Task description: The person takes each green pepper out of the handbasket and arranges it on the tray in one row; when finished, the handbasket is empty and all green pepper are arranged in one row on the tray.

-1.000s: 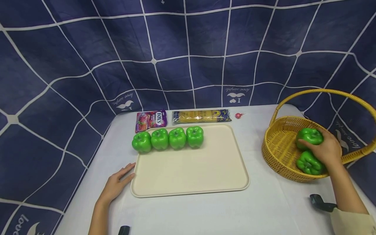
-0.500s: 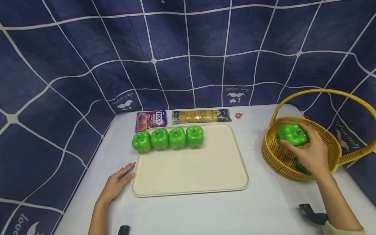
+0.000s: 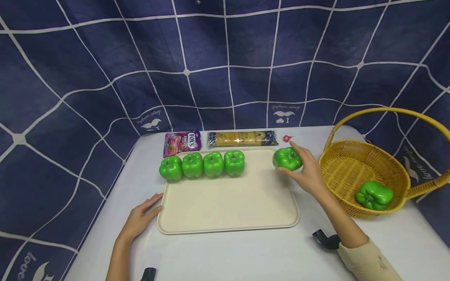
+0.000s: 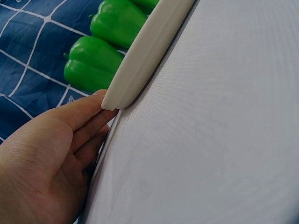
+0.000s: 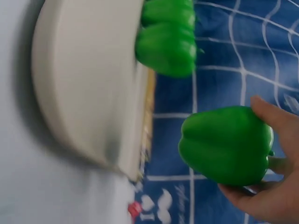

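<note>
My right hand (image 3: pixel 307 169) grips a green bell pepper (image 3: pixel 285 159) between thumb and fingers, above the right end of the cream tray (image 3: pixel 232 207). In the right wrist view the same pepper (image 5: pixel 226 144) hangs in the air, its stem end toward the palm. Several green peppers (image 3: pixel 213 164) stand in a row along the tray's back left side. My left hand (image 3: pixel 138 218) lies with fairly straight fingers at the tray's left edge; in the left wrist view the fingertips touch the tray's corner (image 4: pixel 112 100).
A yellow wicker basket (image 3: pixel 337 168) with a tall handle stands at the right, one green pepper (image 3: pixel 374 195) inside. Behind the tray lie a purple candy bag (image 3: pixel 181 143), a spaghetti packet (image 3: pixel 242 138) and a red lollipop (image 3: pixel 286 138). A blue checked cloth (image 3: pixel 225 58) hangs behind.
My right hand has lifted the pepper out of the basket and carried it left to over the tray's right end. The left hand stays at the tray's edge.
</note>
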Available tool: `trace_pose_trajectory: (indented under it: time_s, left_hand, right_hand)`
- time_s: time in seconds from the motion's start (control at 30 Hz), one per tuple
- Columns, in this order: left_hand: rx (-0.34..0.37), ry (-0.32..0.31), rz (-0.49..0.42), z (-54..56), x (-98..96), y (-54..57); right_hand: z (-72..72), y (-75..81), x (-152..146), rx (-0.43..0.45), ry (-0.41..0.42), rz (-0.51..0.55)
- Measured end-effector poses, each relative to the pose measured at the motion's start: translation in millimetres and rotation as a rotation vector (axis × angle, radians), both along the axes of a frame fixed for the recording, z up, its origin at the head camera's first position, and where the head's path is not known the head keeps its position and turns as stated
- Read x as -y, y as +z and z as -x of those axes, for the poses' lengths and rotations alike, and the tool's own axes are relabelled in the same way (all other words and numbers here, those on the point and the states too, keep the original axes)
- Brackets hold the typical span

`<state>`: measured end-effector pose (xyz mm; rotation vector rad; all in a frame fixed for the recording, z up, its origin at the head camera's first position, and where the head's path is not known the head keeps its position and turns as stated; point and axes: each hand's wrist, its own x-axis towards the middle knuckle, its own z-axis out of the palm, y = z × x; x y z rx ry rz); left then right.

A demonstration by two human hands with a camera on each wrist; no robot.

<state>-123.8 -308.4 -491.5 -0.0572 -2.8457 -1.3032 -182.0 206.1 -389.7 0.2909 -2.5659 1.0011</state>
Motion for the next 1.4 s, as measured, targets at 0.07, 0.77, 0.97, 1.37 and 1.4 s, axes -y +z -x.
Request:
trace_pose_trajectory:
  time_s: [0.07, 0.77, 0.97, 1.37, 1.4]
  left_hand:
    - [0.002, -0.001, 0.005, 0.6, -0.1, -0.9]
    - [0.019, 0.010, 0.020, 1.4, 0.4, -1.1]
    - [0.031, 0.015, 0.016, 1.3, 1.3, -0.2]
    - [0.032, 0.012, 0.002, 1.2, 1.0, 0.7]
    - [0.032, 0.013, 0.004, 1.2, 1.1, 0.7]
  right_hand:
    - [8.7, -5.2, 9.7, 0.028, 0.034, -0.006]
    - [39.9, -30.8, 31.7, 0.332, 0.100, -0.113]
    - [43.4, -30.4, 34.2, 0.284, 0.159, -0.110]
    - [53.2, -35.7, 49.2, 0.237, 0.249, -0.097]
    - [53.2, -35.9, 50.2, 0.235, 0.251, -0.096]
